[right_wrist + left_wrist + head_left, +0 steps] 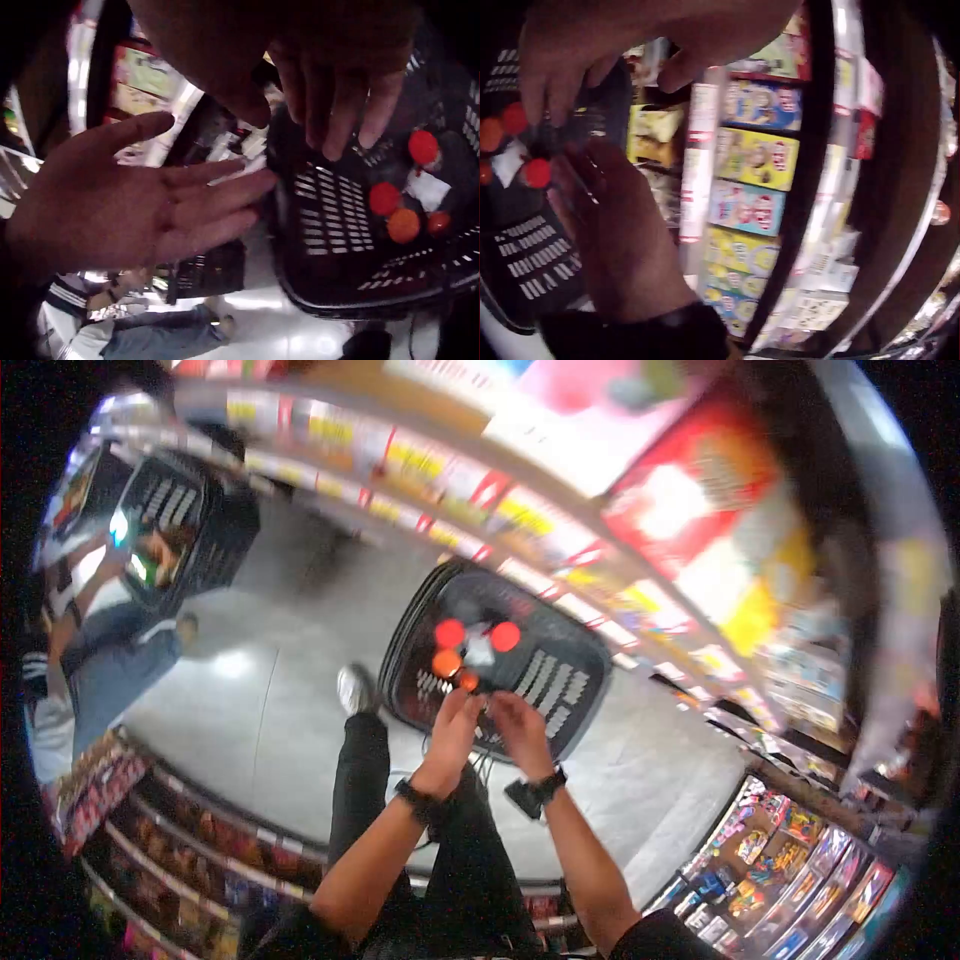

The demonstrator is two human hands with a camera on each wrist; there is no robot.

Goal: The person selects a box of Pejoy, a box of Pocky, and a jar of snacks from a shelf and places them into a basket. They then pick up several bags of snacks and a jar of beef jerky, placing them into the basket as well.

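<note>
Both bare hands are over a black shopping basket (600, 660). My left hand (455, 730) has its fingers extended, plainly straight in the right wrist view, where the left hand (165, 195) shows nothing in its grasp. Beside it, my right hand (520, 725) hangs with loose fingers; the right wrist view shows the right hand (337, 90) reaching down over the slotted side. In the basket lie a red round-topped item (450, 633), another red one (506, 636), an orange one (446, 663) and a smaller orange-red one (468, 681). A white crumpled piece (480, 650) sits among them.
Shelves with price labels (530, 520) run along the basket's far side, holding colourful packs (757, 161). Lower shelves (200, 850) stand behind my legs. At left, another person (110, 650) is beside a second black basket (215, 530). Grey floor (270, 660) lies between.
</note>
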